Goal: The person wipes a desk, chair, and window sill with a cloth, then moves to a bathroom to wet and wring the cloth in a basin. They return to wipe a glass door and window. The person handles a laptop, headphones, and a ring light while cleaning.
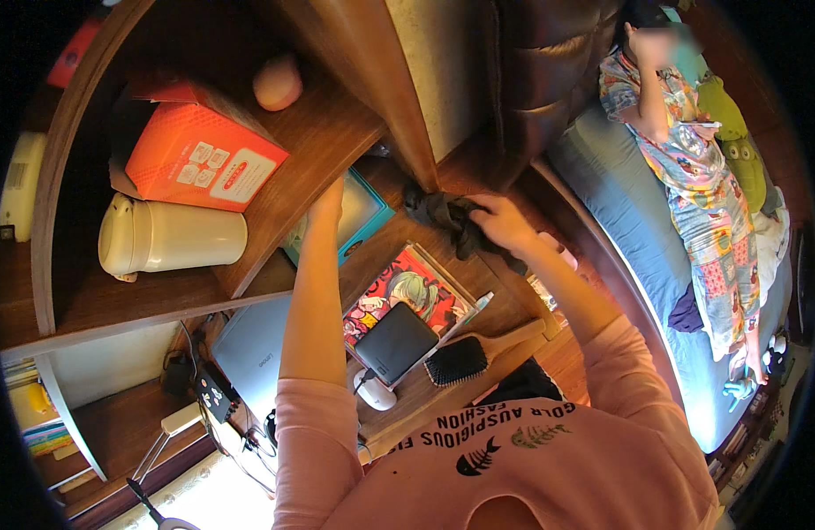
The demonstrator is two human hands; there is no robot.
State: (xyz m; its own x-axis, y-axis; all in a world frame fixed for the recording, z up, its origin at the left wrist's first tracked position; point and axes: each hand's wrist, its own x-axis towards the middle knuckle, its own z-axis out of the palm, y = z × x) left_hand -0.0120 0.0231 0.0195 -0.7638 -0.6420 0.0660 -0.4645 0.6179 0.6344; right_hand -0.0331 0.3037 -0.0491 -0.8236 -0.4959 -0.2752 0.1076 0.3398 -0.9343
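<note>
My right hand [503, 223] is closed on a dark crumpled cloth [456, 221] at the desk's far edge, beside the upright wooden panel. Under the shelf, my left hand [328, 205] reaches in next to a teal-edged box [365, 216]. Its fingers are hidden by the shelf board. Between my arms, a black flat rectangular device [397, 344] lies over a colourful illustrated book or folder [407, 287]. A paddle hairbrush [458, 360] rests to its right, and a white computer mouse [375, 390] is just nearer to me.
On the shelf at left stand a cream tumbler [182, 237], an orange box [204, 155] and a pinkish rounded object [278, 84]. A laptop [256, 349] and cables lie below. At right, a person [681, 177] lies on a blue bed [602, 185] beside a green plush toy [743, 163].
</note>
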